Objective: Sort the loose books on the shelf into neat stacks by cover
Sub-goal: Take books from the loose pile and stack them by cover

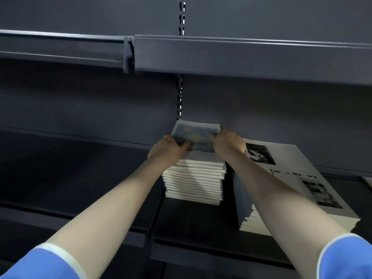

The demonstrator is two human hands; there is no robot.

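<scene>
dark shelf (191,220) under both arms, blue-cover stack (194,178) right beneath the hands, a grey "time & memory" stack (298,184) just outside the right forearm. left hand (167,149) and right hand (227,143) each pinch a side of the top blue book (198,135), which sits skewed. best move, i'd say: square its corners to the stack, lower it flat, then let go evenly.

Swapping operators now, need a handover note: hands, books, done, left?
Left hand and right hand both grip the top blue-cover book on the blue stack, on the shelf.
Done: the blue stack and, to its right, the white-cover stack.
Left: square the top book; one more item shows at the right edge, cut off.
</scene>
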